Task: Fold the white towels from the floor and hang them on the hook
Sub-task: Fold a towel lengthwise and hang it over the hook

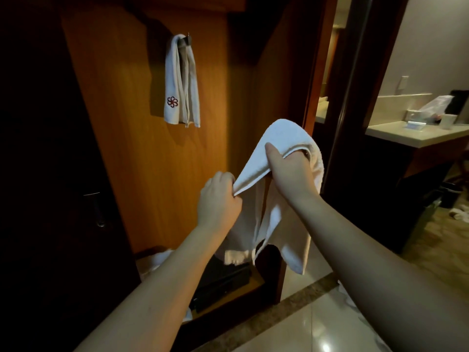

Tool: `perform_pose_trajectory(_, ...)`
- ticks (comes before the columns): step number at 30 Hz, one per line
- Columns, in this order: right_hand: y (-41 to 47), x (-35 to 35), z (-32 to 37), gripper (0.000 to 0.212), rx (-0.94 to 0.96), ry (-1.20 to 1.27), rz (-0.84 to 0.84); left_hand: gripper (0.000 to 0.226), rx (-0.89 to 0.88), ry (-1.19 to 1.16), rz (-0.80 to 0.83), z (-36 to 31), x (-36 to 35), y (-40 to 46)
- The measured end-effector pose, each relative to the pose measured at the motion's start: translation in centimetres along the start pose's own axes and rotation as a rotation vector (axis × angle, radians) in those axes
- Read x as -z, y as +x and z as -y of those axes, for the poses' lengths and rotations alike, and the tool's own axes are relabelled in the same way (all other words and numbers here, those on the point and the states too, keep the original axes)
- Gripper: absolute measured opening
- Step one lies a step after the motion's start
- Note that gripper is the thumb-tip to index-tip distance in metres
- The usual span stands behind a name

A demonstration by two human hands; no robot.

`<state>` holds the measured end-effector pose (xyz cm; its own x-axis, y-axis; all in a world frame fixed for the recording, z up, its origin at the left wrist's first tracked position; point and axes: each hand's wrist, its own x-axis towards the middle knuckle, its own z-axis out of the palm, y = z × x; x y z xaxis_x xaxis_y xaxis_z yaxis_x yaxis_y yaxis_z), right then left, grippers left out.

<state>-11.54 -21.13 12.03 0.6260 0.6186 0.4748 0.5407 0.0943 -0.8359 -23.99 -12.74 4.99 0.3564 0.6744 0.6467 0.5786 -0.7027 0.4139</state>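
The left hand (pixel 218 199) is pinching a corner of a soft white terry towel (pixel 279 189), its grip closed; the right hand (pixel 289 171) is gripping the draped top. A folded white towel with a red flower emblem (pixel 181 82) is hanging on the small metal hook (pixel 187 39) of the orange wooden panel (pixel 132 148). More white cloth (pixel 157 259) is lying below.

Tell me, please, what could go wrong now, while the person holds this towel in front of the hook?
1. The hook already carries a hanging towel; adding another may knock it off.
2. The left hand pinches only a corner of the held towel, which could slip.
3. The loose ends hang uneven below the right hand, so the fold may come apart.
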Motion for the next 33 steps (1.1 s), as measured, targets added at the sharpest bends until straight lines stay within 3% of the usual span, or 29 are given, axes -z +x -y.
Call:
perform_pose_trajectory(2,0.3,0.3,-0.2,0.023,-0.003,-0.004,-0.039,0.025,0.017,0.058,-0.013,0.9,-0.4,0.1)
perform_pose_trajectory(5,0.5,0.5,-0.3,0.014,-0.004,0.005,-0.072,0.034,0.128,-0.042,0.024,1.8,-1.3,-0.3)
perform_pose_trajectory(10,1.1,0.7,-0.5,0.035,-0.032,-0.005,-0.111,0.037,0.228,-0.196,0.182,2.8,-2.4,-1.6)
perform_pose_trajectory(13,1.6,1.1,-0.7,0.017,-0.081,0.042,-0.121,0.029,0.217,-0.429,0.296,3.1,-2.0,-2.1)
perform_pose_trajectory(17,1.7,1.2,-0.5,0.014,-0.098,0.138,-0.101,0.043,0.177,-0.615,0.283,3.0,-1.5,-2.8)
perform_pose_trajectory(21,1.4,0.4,-0.2,0.020,-0.096,0.157,-0.072,0.051,0.130,-0.632,0.295,2.1,-1.5,-3.1)
perform_pose_trajectory(26,1.3,-0.3,0.4,0.024,-0.075,0.182,-0.037,0.040,0.093,-0.710,0.256,0.9,-1.7,-2.9)
perform_pose_trajectory(30,1.7,-0.3,0.3,0.015,-0.076,0.206,-0.052,0.060,0.145,-0.786,0.281,0.8,-2.1,-2.9)
perform_pose_trajectory(33,1.8,-0.3,0.4,0.013,-0.089,0.232,-0.055,0.040,0.186,-0.847,0.322,0.8,-1.6,-2.9)
